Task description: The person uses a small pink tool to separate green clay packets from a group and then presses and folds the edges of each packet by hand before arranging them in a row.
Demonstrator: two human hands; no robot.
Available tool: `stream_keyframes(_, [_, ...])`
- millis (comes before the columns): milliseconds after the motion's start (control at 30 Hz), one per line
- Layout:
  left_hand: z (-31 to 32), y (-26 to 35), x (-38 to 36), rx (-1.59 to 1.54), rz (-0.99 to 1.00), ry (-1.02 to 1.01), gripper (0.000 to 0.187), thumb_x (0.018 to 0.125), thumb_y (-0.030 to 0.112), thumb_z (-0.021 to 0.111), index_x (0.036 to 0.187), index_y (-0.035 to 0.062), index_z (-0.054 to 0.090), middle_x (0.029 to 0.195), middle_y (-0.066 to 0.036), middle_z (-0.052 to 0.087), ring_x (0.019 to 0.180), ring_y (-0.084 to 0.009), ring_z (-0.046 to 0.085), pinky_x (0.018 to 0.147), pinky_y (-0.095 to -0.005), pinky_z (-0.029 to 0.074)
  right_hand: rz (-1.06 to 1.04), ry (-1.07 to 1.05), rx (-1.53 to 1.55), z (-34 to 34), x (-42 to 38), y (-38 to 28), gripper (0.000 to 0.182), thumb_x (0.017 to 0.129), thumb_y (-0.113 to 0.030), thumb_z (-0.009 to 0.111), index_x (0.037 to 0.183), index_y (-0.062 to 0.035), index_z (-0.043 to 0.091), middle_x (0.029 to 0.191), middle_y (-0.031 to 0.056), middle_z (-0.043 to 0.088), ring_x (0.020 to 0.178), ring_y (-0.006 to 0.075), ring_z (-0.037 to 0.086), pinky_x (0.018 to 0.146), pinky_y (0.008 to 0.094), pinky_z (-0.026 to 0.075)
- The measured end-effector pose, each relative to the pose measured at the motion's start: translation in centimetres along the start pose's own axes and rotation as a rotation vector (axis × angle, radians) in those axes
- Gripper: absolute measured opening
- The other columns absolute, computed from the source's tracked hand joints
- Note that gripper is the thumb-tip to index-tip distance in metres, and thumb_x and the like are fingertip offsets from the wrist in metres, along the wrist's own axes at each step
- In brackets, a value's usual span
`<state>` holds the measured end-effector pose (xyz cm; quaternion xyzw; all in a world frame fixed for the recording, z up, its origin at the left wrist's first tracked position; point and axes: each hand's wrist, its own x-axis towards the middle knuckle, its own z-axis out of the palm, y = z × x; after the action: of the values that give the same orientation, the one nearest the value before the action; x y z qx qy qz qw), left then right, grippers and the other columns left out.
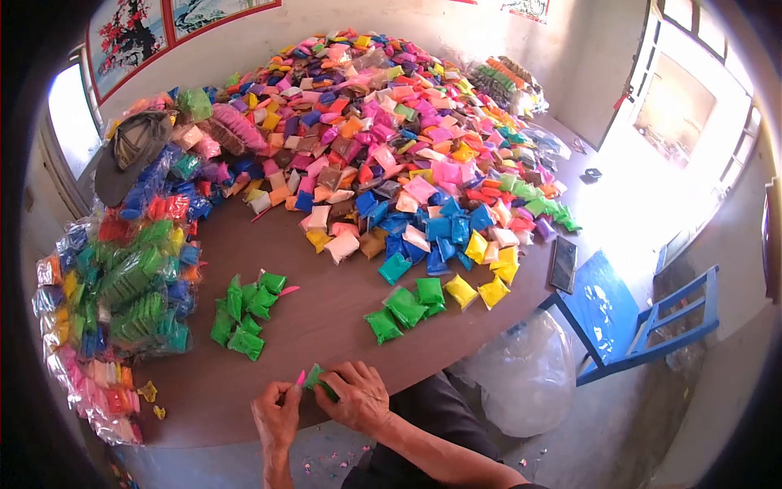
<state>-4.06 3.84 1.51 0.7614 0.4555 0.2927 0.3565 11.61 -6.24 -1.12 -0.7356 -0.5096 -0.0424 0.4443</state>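
Note:
At the table's near edge, my right hand (357, 395) is closed on a small green packet (314, 375), its fingers curled over it. Close beside it, my left hand (277, 414) pinches a thin pink strip (300, 377), whose tip sticks up next to the packet. Farther in on the left lies a group of green packets (261, 302) with another pink strip (290, 289) at its side. To the right, more green packets (405, 307) lie together, near loose yellow packets (461, 291).
A huge mound of colourful packets (350, 147) covers the back of the brown table (326, 326). Bagged bundles (134, 285) are stacked along the left, with a cap (134, 155) on top. A phone (563, 264) lies at the right edge, by a blue chair (603, 306) and a clear plastic bag (525, 375).

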Motion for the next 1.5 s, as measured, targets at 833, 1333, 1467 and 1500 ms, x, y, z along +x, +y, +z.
stream_keyframes(833, [0.1,0.3,2.8,0.125,0.026,-0.165,0.018,0.100,0.016,0.079,0.096,-0.0017,0.078,0.077,-0.009,0.074,0.070,-0.0108,0.065,0.064,-0.0331,0.053,-0.041,0.061,0.002,-0.2,0.5,-0.3,0.020,0.079,-0.019,0.089,0.095,-0.0174,0.076,0.102,0.0011,0.072,0.092,0.0273,0.069,0.079,0.0432,0.052])
stream_keyframes(1333, [-0.4,2.5,3.7,0.119,0.097,-0.199,0.015,0.098,0.017,0.081,0.095,0.0022,0.077,0.074,-0.015,0.072,0.063,-0.0218,0.068,0.060,-0.0385,0.052,-0.025,0.034,-0.008,-0.1,0.5,-0.4,0.021,0.080,-0.019,0.088,0.098,-0.0163,0.078,0.101,0.0012,0.072,0.093,0.0278,0.069,0.079,0.0437,0.052])
stream_keyframes(1467, [0.9,0.7,2.6,0.042,0.100,-0.176,0.016,0.099,0.017,0.081,0.093,0.0027,0.076,0.072,-0.014,0.070,0.058,-0.0240,0.065,0.058,-0.0390,0.050,-0.031,0.023,-0.014,-0.2,0.5,-0.3,0.021,0.081,-0.019,0.088,0.099,-0.0163,0.078,0.102,0.0015,0.072,0.093,0.0281,0.069,0.079,0.0432,0.053])
stream_keyframes(1500, [0.8,0.3,2.7,0.066,0.107,-0.151,0.016,0.098,0.016,0.081,0.092,0.0027,0.076,0.071,-0.013,0.070,0.058,-0.0229,0.064,0.058,-0.0381,0.050,-0.029,0.029,-0.015,-0.2,0.5,-0.3,0.021,0.080,-0.019,0.088,0.099,-0.0164,0.078,0.102,0.0016,0.072,0.093,0.0281,0.070,0.080,0.0431,0.053])
